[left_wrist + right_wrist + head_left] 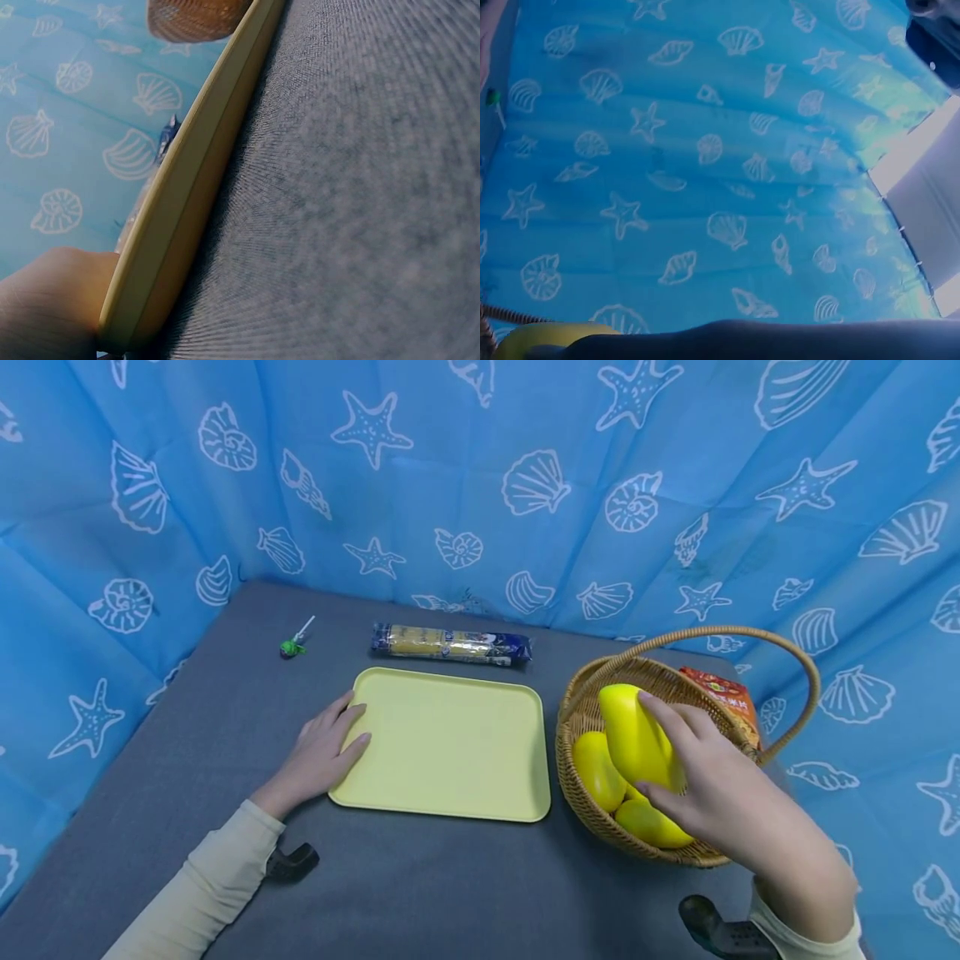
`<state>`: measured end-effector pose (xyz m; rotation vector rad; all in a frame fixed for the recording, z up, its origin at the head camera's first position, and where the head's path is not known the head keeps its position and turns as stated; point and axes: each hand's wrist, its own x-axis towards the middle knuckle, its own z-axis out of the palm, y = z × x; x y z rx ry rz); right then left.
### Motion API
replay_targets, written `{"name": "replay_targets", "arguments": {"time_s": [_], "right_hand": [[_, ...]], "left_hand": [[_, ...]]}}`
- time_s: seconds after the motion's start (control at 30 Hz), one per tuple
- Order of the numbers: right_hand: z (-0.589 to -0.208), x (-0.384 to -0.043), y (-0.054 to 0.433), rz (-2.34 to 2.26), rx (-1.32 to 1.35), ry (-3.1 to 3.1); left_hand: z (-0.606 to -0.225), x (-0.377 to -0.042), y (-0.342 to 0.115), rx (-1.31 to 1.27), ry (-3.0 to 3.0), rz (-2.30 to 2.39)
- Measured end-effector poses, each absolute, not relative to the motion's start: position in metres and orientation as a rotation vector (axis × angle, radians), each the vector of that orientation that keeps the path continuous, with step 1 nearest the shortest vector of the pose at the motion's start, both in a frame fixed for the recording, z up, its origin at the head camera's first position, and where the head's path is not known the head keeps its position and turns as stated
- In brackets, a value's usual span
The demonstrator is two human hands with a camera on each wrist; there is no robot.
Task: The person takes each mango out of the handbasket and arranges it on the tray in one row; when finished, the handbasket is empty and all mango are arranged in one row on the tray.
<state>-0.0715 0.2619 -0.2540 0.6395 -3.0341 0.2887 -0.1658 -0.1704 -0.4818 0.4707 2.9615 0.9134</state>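
Note:
My right hand (pixel 701 768) grips a yellow mango (pixel 637 735) above the wicker basket (pixel 573 777), fingers on one side and thumb on the other. Below it in the basket lie more mangoes, one yellow mango (pixel 597 770) at the left and another (pixel 652 823) at the front. In the right wrist view only a bit of the held mango (pixel 551 336) shows at the bottom edge. My left hand (pixel 318 756) rests on the left edge of a pale yellow tray (pixel 450 743), its fingers loosely extended over the rim. The left wrist view has this hand (pixel 56 300) against the tray's side (pixel 180 217).
Behind the tray lies a clear and blue packet of noodles (pixel 450 643). A green lollipop (pixel 292 647) is at the back left. An orange-red snack bag (pixel 723 697) stands behind the basket, whose tall handle (pixel 802 668) arches up. Blue shell-print curtains (pixel 465 485) enclose the grey table (pixel 450 893).

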Motion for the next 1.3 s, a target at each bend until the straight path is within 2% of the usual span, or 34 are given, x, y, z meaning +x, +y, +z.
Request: {"name": "replay_targets", "arguments": {"time_s": [0.27, 0.53, 0.93, 1.3], "right_hand": [[-0.252, -0.075, 0.23, 0.328, 0.779, -2.935], [-0.269, -0.093, 0.185, 0.466, 0.842, -2.974], [-0.307, -0.118, 0.12, 0.6, 0.805, -2.974], [-0.356, -0.169, 0.082, 0.75, 0.786, -3.113]], "left_hand": [[-0.484, -0.166, -0.17, 0.482, 2.977, 0.927], [-0.483, -0.165, -0.173, 0.488, 2.955, 0.937], [-0.481, -0.167, -0.17, 0.415, 2.95, 1.025], [-0.479, -0.163, -0.193, 0.519, 2.863, 0.786]]}}
